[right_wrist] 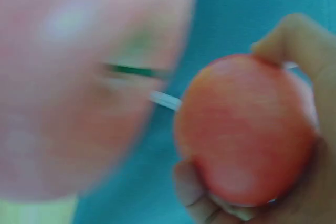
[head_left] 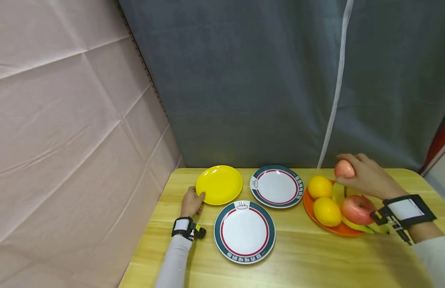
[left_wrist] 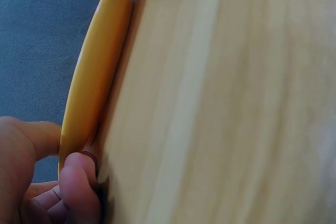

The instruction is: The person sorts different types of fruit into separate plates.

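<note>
At the table's far left lies a yellow plate (head_left: 219, 185), its left rim pinched between the thumb and fingers of my left hand (head_left: 191, 203). The left wrist view shows the plate edge-on (left_wrist: 94, 72), low over the wood. My right hand (head_left: 373, 178) grips a round pinkish-red fruit (right_wrist: 244, 129), raised above the back of an orange plate (head_left: 309, 206). On that orange plate are two yellow fruits (head_left: 327, 212), a larger pink apple (head_left: 358, 210) and a banana (head_left: 355, 226), with more yellow fruit partly hidden behind the apple.
Two white plates with dark green rims stand between the hands, one near the front (head_left: 245, 232) and one farther back (head_left: 276, 187). A grey curtain (head_left: 244, 88) hangs behind the wooden table (head_left: 298, 260). Pale cloth (head_left: 82, 140) covers the left side.
</note>
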Demonstrator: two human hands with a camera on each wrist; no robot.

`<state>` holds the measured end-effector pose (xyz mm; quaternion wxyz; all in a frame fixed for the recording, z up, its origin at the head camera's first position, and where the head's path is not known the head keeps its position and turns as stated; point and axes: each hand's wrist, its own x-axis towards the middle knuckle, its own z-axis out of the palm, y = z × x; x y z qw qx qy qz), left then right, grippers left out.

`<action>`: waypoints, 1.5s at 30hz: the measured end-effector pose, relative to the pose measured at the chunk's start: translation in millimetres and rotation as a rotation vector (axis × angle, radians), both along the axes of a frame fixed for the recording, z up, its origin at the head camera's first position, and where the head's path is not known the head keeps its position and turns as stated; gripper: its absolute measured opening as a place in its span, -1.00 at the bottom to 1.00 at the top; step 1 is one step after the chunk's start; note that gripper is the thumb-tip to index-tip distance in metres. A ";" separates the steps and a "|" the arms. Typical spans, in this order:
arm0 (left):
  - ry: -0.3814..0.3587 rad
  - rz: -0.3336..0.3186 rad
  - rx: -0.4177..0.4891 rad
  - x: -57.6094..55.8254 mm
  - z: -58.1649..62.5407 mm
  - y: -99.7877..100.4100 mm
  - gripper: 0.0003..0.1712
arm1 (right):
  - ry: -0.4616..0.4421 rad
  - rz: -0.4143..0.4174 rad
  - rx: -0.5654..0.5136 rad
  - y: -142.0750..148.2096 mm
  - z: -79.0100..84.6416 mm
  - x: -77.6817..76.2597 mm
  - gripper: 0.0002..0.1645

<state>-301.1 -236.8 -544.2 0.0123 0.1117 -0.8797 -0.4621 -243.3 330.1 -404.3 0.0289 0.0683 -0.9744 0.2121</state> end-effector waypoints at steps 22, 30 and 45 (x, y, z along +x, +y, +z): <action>0.047 -0.007 0.293 3.2 -17.0 11.9 -0.29 | 0.162 0.412 -0.008 -291.6 -5.3 -83.7 -0.24; 0.063 -0.049 0.342 3.5 -16.4 24.0 -0.33 | 0.078 0.450 0.151 -352.1 -58.6 -84.0 -0.17; 0.088 -0.057 0.357 3.8 -17.6 25.8 -0.41 | 0.108 0.475 0.262 -372.5 -84.9 -78.4 -0.24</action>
